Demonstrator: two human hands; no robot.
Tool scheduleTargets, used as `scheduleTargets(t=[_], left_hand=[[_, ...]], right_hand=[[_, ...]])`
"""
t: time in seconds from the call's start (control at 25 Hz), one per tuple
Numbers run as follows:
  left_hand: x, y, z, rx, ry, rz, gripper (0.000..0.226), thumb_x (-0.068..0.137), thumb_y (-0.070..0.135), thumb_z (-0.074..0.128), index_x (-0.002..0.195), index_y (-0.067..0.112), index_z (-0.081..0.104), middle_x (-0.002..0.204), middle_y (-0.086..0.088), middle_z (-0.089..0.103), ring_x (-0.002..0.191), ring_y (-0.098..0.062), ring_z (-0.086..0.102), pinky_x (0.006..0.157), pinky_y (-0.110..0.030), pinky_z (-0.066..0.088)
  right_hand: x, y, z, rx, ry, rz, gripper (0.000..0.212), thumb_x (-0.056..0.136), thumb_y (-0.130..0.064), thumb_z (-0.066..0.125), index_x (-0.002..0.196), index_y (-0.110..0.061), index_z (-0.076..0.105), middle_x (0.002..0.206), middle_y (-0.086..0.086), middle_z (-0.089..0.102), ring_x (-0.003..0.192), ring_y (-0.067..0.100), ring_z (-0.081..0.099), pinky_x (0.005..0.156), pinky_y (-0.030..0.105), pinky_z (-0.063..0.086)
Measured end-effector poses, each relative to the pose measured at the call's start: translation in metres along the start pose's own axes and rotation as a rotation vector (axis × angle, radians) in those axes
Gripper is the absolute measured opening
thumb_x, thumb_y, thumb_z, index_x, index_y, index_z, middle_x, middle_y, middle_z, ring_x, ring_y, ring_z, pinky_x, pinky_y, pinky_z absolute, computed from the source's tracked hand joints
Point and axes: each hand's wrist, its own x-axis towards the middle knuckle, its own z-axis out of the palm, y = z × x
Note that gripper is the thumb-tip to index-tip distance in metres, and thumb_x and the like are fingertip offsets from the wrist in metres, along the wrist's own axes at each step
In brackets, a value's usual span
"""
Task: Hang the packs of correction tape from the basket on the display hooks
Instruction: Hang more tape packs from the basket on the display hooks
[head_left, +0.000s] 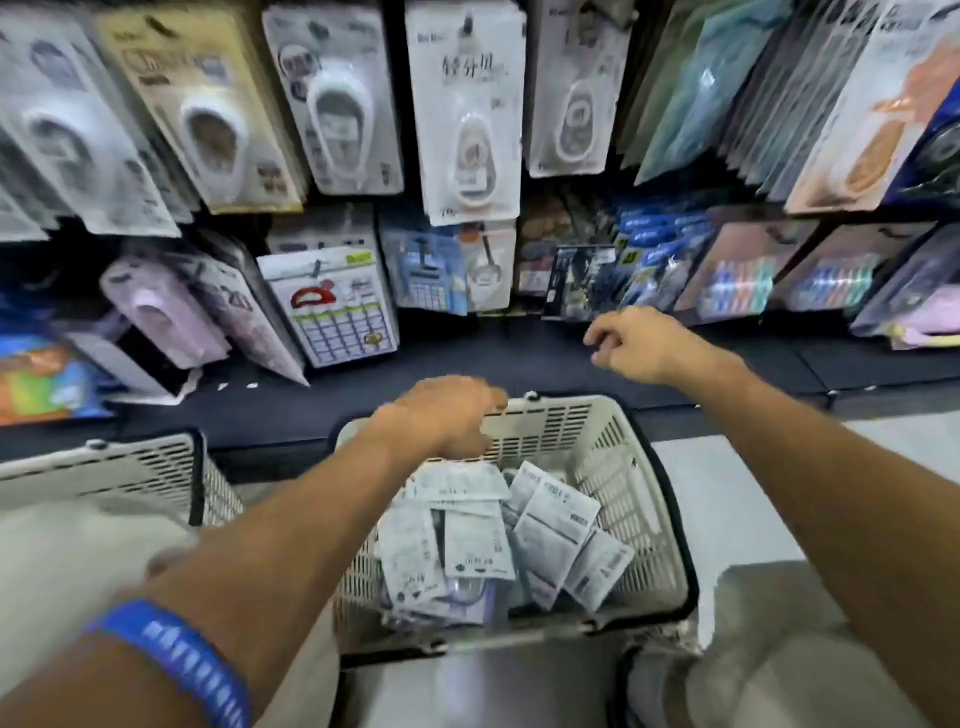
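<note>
Inside the basket (613, 441) lie the packs (478, 535), long axes running away from the person; the left hand (447, 415) hovers directly above, loosely curled, empty; the right hand (634, 343) hangs beyond the rim, holding nothing.

A stationery shop aisle
Carded blister packs (470, 111) hang in crowded rows on a display wall, and cream plastic shopping baskets (631, 467) stand on the floor before it
</note>
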Motion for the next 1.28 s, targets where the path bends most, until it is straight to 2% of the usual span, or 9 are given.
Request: scheduleTargets(t=[0.08, 0.2, 0.36, 0.44, 0.64, 0.84, 0.96, 1.12, 1.28], left_hand=[[-0.014, -0.017, 0.066, 0.149, -0.361, 0.038, 0.047, 0.097, 0.027, 0.061, 0.143, 0.026, 0.051, 0.147, -0.004, 0.054, 0.13, -0.029, 0.054, 0.102, -0.038, 0.048], [-0.036, -0.05, 0.129, 0.087, -0.572, 0.014, 0.05, 0.098, 0.033, 0.06, 0.146, 0.03, 0.047, 0.151, -0.002, 0.05, 0.132, -0.026, 0.052, 0.103, -0.033, 0.044], [-0.042, -0.086, 0.169, -0.089, -0.283, -0.128, 0.04, 0.1, 0.032, 0.054, 0.14, 0.028, 0.051, 0.139, 0.001, 0.059, 0.121, -0.02, 0.058, 0.099, -0.032, 0.047], [-0.034, -0.087, 0.187, -0.06, -0.143, -0.255, 0.039, 0.099, 0.028, 0.052, 0.138, 0.028, 0.049, 0.136, 0.002, 0.058, 0.118, -0.018, 0.059, 0.098, -0.037, 0.051], [-0.002, -0.077, 0.212, -0.106, -0.09, -0.25, 0.031, 0.099, 0.03, 0.054, 0.128, 0.022, 0.054, 0.119, 0.0, 0.066, 0.103, -0.019, 0.065, 0.079, -0.033, 0.053], [0.007, -0.107, 0.211, -0.391, 0.11, -0.45, 0.01, 0.096, 0.022, 0.06, 0.101, 0.024, 0.051, 0.091, -0.002, 0.075, 0.067, -0.015, 0.064, 0.061, -0.028, 0.05], [0.008, -0.111, 0.211, -0.779, 0.23, -0.58, 0.019, 0.091, 0.014, 0.071, 0.104, 0.02, 0.059, 0.098, -0.004, 0.074, 0.076, -0.014, 0.069, 0.067, -0.033, 0.057], [0.008, -0.091, 0.201, -1.577, 0.11, -0.558, 0.068, 0.058, 0.041, 0.094, 0.12, 0.032, 0.065, 0.117, 0.005, 0.073, 0.111, -0.016, 0.067, 0.09, -0.031, 0.052], [0.009, -0.072, 0.193, -1.645, 0.159, -0.624, 0.048, 0.058, 0.029, 0.096, 0.099, 0.023, 0.071, 0.092, 0.003, 0.08, 0.094, -0.027, 0.074, 0.073, -0.03, 0.054]], right_hand=[[-0.011, 0.019, 0.079, -0.08, -0.086, -0.06, 0.019, 0.092, -0.018, 0.064, 0.11, -0.018, 0.07, 0.108, 0.006, 0.073, 0.105, 0.029, 0.065, 0.088, 0.033, 0.049], [-0.059, 0.076, 0.194, -0.223, -0.341, -0.021, 0.032, 0.093, -0.028, 0.063, 0.124, -0.02, 0.063, 0.126, 0.003, 0.066, 0.12, 0.025, 0.059, 0.094, 0.031, 0.045], [-0.038, 0.122, 0.23, -0.154, -0.163, 0.145, 0.057, 0.089, -0.032, 0.072, 0.14, -0.017, 0.051, 0.137, 0.008, 0.061, 0.125, 0.027, 0.054, 0.103, 0.031, 0.041], [-0.013, 0.111, 0.241, -0.209, -0.08, 0.045, 0.06, 0.09, -0.037, 0.068, 0.143, -0.021, 0.045, 0.143, 0.007, 0.055, 0.132, 0.028, 0.046, 0.11, 0.037, 0.036], [0.0, 0.034, 0.31, -0.286, -0.532, -0.355, 0.104, 0.079, -0.071, 0.06, 0.159, -0.031, 0.007, 0.169, -0.001, 0.009, 0.153, 0.023, 0.01, 0.122, 0.051, 0.01], [0.022, 0.002, 0.339, -0.591, -0.21, -0.246, 0.061, 0.092, -0.024, 0.06, 0.145, -0.015, 0.029, 0.133, 0.013, 0.054, 0.118, 0.033, 0.052, 0.103, 0.046, 0.04], [0.047, 0.013, 0.28, -0.165, -0.324, -0.129, 0.03, 0.1, -0.027, 0.059, 0.128, -0.019, 0.056, 0.106, 0.008, 0.071, 0.097, 0.028, 0.068, 0.083, 0.036, 0.053], [0.034, 0.013, 0.215, 0.896, -0.581, 0.123, 0.015, 0.089, -0.009, 0.073, 0.102, -0.016, 0.076, 0.1, 0.006, 0.079, 0.085, 0.02, 0.076, 0.069, 0.032, 0.061], [0.006, 0.008, 0.249, 1.031, -0.419, 0.159, 0.024, 0.099, -0.032, 0.062, 0.12, -0.023, 0.069, 0.122, 0.005, 0.073, 0.109, 0.024, 0.07, 0.092, 0.042, 0.057]])
